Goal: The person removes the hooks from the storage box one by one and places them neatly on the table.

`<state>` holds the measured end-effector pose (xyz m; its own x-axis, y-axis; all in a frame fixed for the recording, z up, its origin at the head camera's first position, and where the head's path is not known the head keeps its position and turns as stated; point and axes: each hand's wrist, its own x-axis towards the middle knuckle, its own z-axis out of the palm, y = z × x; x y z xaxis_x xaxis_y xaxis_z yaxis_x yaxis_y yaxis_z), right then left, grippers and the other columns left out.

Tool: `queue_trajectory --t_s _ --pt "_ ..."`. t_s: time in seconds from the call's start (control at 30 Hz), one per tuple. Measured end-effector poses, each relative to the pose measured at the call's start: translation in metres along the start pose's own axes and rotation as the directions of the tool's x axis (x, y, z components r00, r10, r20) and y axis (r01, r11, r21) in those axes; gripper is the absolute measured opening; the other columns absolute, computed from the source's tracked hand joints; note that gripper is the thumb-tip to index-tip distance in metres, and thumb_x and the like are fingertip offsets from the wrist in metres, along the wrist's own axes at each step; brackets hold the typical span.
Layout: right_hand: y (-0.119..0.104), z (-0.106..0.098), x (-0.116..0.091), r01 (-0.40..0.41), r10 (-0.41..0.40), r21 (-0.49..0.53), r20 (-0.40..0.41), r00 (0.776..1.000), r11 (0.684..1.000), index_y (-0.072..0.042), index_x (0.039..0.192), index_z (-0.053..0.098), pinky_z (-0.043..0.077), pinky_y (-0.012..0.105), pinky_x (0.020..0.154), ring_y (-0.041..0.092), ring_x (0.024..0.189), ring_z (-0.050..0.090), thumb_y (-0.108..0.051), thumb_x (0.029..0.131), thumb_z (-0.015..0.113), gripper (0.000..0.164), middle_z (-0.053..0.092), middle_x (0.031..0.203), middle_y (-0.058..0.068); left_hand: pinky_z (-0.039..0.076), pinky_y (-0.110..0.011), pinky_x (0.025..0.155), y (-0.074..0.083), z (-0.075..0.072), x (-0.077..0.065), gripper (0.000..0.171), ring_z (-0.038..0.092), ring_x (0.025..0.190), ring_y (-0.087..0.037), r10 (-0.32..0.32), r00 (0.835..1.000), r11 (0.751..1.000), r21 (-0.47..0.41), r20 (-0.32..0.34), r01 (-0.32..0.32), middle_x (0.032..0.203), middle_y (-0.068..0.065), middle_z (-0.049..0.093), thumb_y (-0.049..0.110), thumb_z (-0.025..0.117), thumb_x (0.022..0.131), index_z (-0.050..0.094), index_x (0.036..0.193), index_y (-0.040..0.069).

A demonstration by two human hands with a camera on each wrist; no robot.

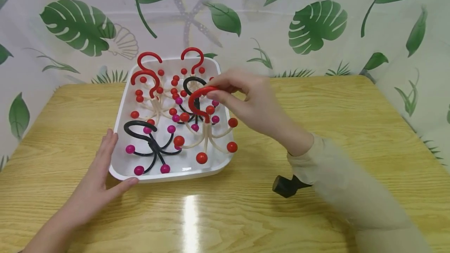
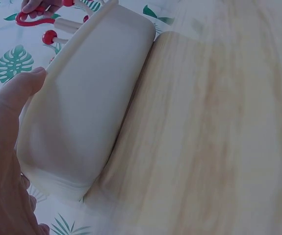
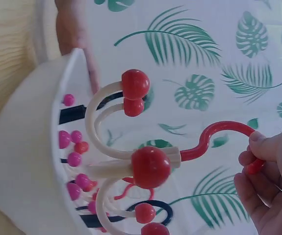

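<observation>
My right hand [image 1: 247, 102] pinches the red hook end of a multi-arm hanger [image 3: 217, 128] between thumb and fingers. This hanger has cream curved arms tipped with red balls and hangs upright over the right front part of a white bin [image 1: 197, 173]. My left hand [image 1: 93, 184] rests against the bin's left front corner, thumb at the front rim and fingers fairly straight along the left side. Inside the bin, near that hand, lies a black hanger [image 1: 153, 145] with magenta balls. Another black hanger [image 1: 197, 104] sits behind the held one.
Several red-hooked cream hangers [image 1: 154, 85] crowd the back of the bin. On the wooden table [image 1: 316, 128], a black object [image 1: 285, 186] lies partly hidden under my right sleeve [image 1: 337, 182]. A leaf-patterned sheet [image 1: 260, 18] covers the wall behind the table.
</observation>
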<state>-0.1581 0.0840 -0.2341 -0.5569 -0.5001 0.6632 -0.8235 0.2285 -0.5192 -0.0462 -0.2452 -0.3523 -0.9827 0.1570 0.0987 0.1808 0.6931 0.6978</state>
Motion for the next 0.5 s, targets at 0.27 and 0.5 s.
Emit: queue_trajectory --t_s 0.27,0.5 --pt "0.005 -0.037 0.000 0.017 -0.026 -0.070 -0.129 0.991 0.997 0.007 0.094 0.067 0.051 0.023 0.072 0.011 0.075 0.060 0.006 0.081 0.071 0.013 0.068 0.086 0.011 0.021 -0.073 0.095 0.002 0.001 0.000 0.107 -0.009 0.144 -0.029 -0.019 1.000 1.000 0.021 0.005 0.019 0.160 0.000 -0.009 0.035 0.075 0.082 -0.005 0.153 0.032" --pt "0.028 -0.061 0.002 -0.141 0.098 -0.200 -0.214 0.972 0.970 0.007 0.096 0.068 0.044 0.020 0.075 0.005 0.077 0.055 0.001 0.085 0.069 0.013 0.067 0.086 0.015 0.019 -0.072 0.097 0.002 0.000 0.000 0.107 -0.009 0.144 -0.029 -0.018 1.000 0.999 0.027 0.001 0.018 0.159 0.002 -0.009 0.036 0.075 0.082 -0.005 0.153 0.032"
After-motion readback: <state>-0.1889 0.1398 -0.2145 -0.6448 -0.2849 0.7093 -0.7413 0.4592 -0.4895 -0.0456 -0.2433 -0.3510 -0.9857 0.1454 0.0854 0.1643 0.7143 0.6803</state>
